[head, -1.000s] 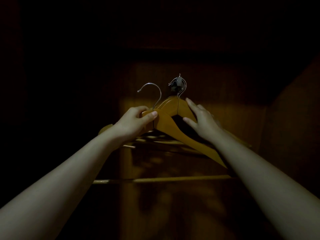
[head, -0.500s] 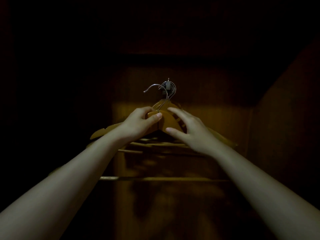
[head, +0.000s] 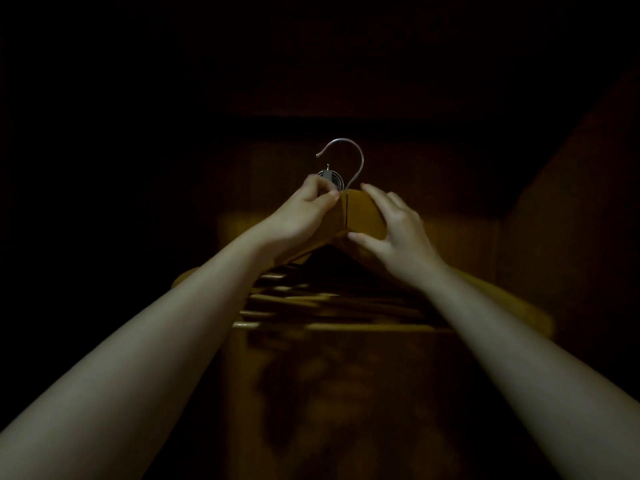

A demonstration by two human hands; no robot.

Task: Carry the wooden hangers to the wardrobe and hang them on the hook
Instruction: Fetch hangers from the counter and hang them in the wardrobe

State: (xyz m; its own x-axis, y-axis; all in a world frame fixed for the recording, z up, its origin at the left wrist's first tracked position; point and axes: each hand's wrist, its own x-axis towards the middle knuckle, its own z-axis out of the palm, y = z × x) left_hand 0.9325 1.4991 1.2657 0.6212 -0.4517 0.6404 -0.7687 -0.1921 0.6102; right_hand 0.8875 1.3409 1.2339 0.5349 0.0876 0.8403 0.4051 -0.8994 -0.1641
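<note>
— Wood first, from the head camera: 1 honey-coloured wooden hanger [head: 362, 211] is held up inside the dark wardrobe [head: 571, 209], near the top of its back panel.
— Who has it?
— Both hands. The left hand [head: 301, 216] is curled round the hanger's crown, left of the neck, with the thumb pressed on the front face. The right hand [head: 394, 237] pinches the right shoulder, fingers spread over the top edge and thumb underneath.
— And the metal part?
— Its wire hook [head: 362, 162] stands upright above the knuckles, open end pointing left. The small grey wardrobe hook [head: 327, 172] shows inside that loop, just above the left hand, with several wire loops bunched on it. Whether the held wire touches it I cannot tell.
— Anything behind?
— Other hangers [head: 311, 299] hang lower against the back panel, their bars stacked between the 2 forearms. The count is lost in the dark. The held hanger's right arm reaches toward the wardrobe's right wall.
</note>
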